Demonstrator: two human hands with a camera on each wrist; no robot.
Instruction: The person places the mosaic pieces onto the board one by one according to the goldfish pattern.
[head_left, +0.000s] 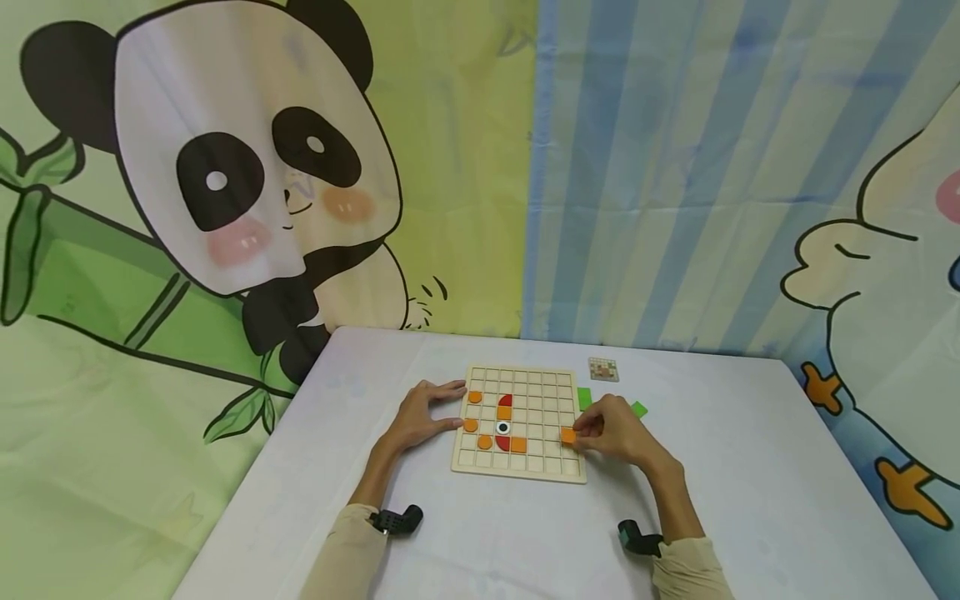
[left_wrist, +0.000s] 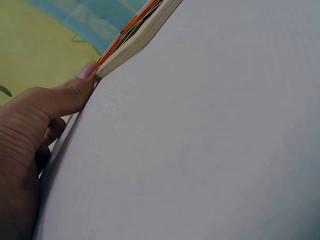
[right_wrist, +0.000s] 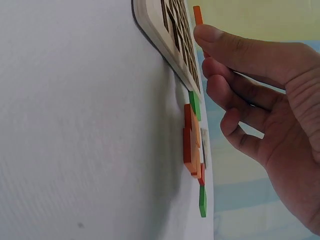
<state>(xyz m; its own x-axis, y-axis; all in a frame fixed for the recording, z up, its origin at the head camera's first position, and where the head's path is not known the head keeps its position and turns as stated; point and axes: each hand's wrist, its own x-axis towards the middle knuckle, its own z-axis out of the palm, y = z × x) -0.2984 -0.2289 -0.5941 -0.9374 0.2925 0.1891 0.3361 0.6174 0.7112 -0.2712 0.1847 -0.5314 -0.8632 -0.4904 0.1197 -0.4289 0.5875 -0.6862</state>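
A wooden grid board (head_left: 546, 400) lies on the table. At its left edge rests my left hand (head_left: 415, 419), thumb and fingers spread apart and touching the rim. My right hand (head_left: 619, 432) pinches an orange square tile (head_left: 567, 437) between thumb and fingertips, over the board's right side. In the right wrist view that tile (right_wrist: 198, 15) stands out past the thumb tip. On the board's left half sit several orange round tiles (head_left: 475, 397), orange squares (head_left: 518, 445), two red curved pieces (head_left: 506, 401) and a black-and-white eye piece (head_left: 503, 427).
Green tiles (head_left: 584, 398) lie right of the board, partly behind my right hand. The right wrist view shows a pile of orange tiles (right_wrist: 191, 145) there. A small patterned card (head_left: 603, 369) lies at the back. A printed curtain (head_left: 465, 167) hangs behind the white table (head_left: 480, 533).
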